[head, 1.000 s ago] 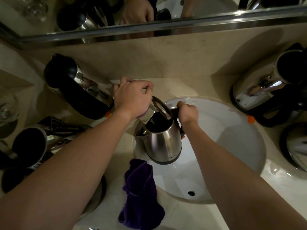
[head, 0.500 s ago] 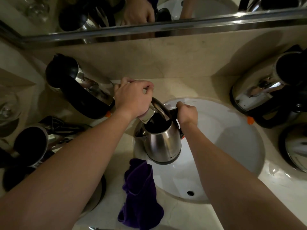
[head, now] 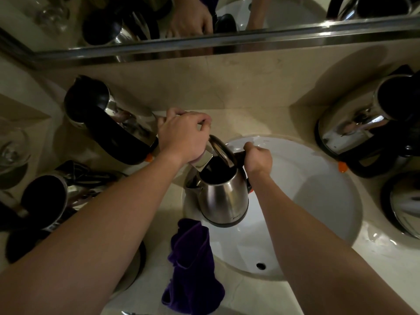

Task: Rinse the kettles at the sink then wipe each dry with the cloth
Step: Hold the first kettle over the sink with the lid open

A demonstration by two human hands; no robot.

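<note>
Beige stone counter (head: 227, 105) under mirror (head: 204, 23), white sink (head: 318, 201), kettles around.

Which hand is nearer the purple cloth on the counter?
Right. The right hand grips the steel kettle's handle; the left hand is farther back at the tap, beyond the purple cloth.

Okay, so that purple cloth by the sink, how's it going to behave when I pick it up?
The purple cloth will likely go limp and droop, since it already lies crumpled in soft folds. It looks plush, so probably light and easy to pinch. One end lies at the rim of the sink, so it may be damp there.
</note>
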